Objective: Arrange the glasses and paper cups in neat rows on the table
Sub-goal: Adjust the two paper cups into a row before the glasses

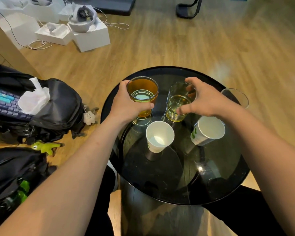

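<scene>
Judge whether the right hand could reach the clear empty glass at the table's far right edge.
Probably yes: the clear empty glass stands just beyond the right hand, nothing between, but that hand first must release the yellow-tinted glass.

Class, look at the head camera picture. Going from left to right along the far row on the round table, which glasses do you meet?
Amber glass in the left hand → pale green glass in the right hand → clear glass at the table's right edge.

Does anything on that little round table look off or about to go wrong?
No spills. The clear glass at the far right sits at the very rim of the table, apart from the rest, and the right-hand paper cup seems to lean.
</scene>
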